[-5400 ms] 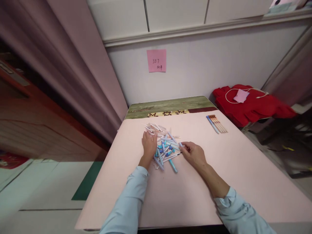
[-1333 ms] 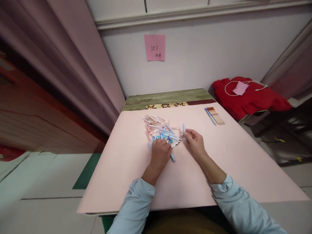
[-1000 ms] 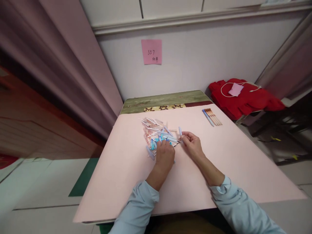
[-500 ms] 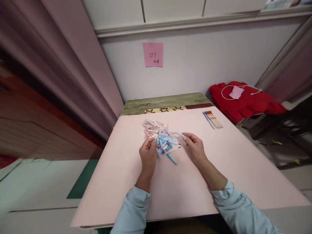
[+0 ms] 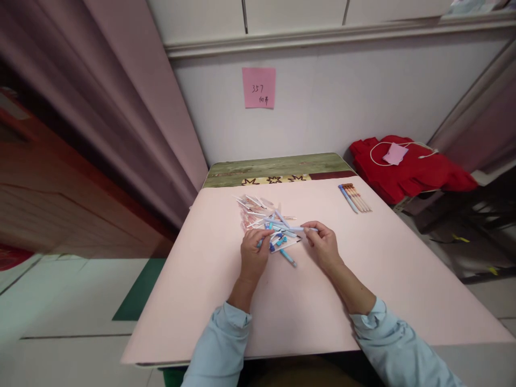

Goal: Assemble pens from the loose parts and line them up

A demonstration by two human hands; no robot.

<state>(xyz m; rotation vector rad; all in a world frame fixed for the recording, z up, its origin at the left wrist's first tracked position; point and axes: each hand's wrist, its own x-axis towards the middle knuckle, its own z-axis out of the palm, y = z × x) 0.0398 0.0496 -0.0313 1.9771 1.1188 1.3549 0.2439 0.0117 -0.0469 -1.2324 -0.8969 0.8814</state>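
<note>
My right hand [image 5: 323,247] pinches a light blue pen barrel [image 5: 302,229] between thumb and fingers, and the barrel's free end points left over the pile. Facing it, my left hand [image 5: 255,255] is closed in a pinch at the pile's near left side; what its fingertips hold is too small to make out. Between and below the hands lie loose pen parts: blue caps [image 5: 282,241], white refills with dark tips [image 5: 287,246] and a teal barrel [image 5: 288,258]. Clear pinkish barrels [image 5: 252,219] and more refills lie just beyond.
A row of finished-looking pens [image 5: 355,199], one blue and several beige with brown tops, lies at the table's far right. Pink paper covers the table [image 5: 298,312]. Red cloth [image 5: 415,172] with a white cable sits beyond the right edge. A pink note [image 5: 259,87] is on the wall.
My left hand has moved right, over the pile and closer to the right hand. The barrel in my right hand has turned from slanting to nearly level. The view has shifted slightly.
</note>
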